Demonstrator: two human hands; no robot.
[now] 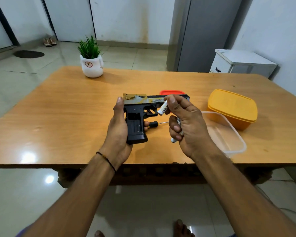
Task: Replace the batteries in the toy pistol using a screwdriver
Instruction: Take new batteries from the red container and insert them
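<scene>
The wooden table (75, 108) fills the middle of the view. On its right side stands a yellow lidded container (232, 106), with a clear plastic tub (229, 134) just in front of it. A potted plant (91, 65) sits at the far left.

The toy pistol (135, 117) is held above the table's near middle, side-on, with its barrel pointing right. The left hand (118, 130) wraps its fingers round the grip, thumb lying up the rear of the slide. A red lid (171, 92) shows just behind the barrel.

The right hand (186, 124) pinches a white battery (163, 109) between thumb and forefinger, close to the trigger guard. Its other fingers curl round a second battery (173, 140), whose end pokes out below. The screwdriver (154, 124) lies on the table between the hands, untouched.

The grip's side looks open and seemingly empty, so this is likely the battery swap itself. Whether these cells are fresh or spent I cannot tell. If fresh, the next move calls for lining the pinched cell up with the bay, poles the right way, then pressing it home.

The slide reads "DESERT"; the smaller line beneath is illegible. The battery's dark lettering is partly covered by the fingers.
</scene>
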